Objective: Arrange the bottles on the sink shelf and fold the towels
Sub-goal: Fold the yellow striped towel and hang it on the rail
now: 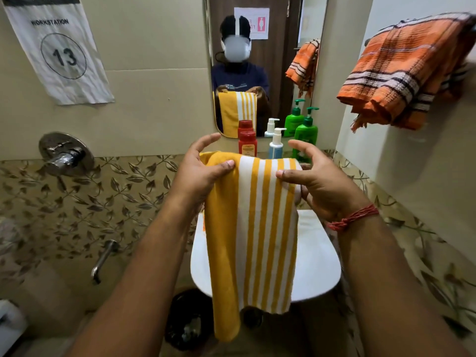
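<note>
Yellow striped towel [253, 228] hiding sink [316, 258], bottle bases, right hand [324, 181] fingers

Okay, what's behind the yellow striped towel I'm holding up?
Behind the yellow striped towel, held by the left hand and right hand, stand the red bottle, blue-white pump bottle and green pump bottle. Below is the white sink; its basin and the bottles' bases are covered.
</note>
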The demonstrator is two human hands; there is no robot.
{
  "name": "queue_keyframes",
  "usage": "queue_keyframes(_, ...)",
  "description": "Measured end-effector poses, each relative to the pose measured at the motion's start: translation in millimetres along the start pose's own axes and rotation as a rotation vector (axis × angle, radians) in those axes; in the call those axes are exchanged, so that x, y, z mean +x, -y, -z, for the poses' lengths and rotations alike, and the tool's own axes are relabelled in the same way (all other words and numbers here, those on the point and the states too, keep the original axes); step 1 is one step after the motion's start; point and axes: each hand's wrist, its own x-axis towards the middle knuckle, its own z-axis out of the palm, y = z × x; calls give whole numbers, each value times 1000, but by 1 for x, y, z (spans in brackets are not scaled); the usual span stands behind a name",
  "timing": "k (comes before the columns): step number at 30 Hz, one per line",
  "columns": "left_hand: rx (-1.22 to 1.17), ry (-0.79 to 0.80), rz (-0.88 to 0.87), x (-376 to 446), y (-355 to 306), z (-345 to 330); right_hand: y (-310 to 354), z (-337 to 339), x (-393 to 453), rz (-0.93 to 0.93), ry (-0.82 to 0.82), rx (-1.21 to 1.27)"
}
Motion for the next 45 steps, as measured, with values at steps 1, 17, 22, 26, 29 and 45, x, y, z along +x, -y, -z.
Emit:
queue_keyframes(1, 28, -51, 0, 1, 1, -1, 1, -1, -1, 21, -12, -82)
queue_keyframes(17, 149, 37, -189, -14, -9, 24, 3, -25, 0, 416, -361, -580)
queue_keyframes(22, 333, 120, -255, -17, -19, 24, 2, -23, -6, 348, -246, -626)
queue_keyframes(26, 527, 105, -310, -17, -25, 21, -4, -27, -11, 422, -270, -897)
queue_keyframes(29, 643, 68, -356, -17, -27, 19, -7, -32, -14, 518, -325, -998)
queue_keyframes(45, 138, -80, -239, -20, -16, 8, -3, -20, -29, 589, -334, -563)
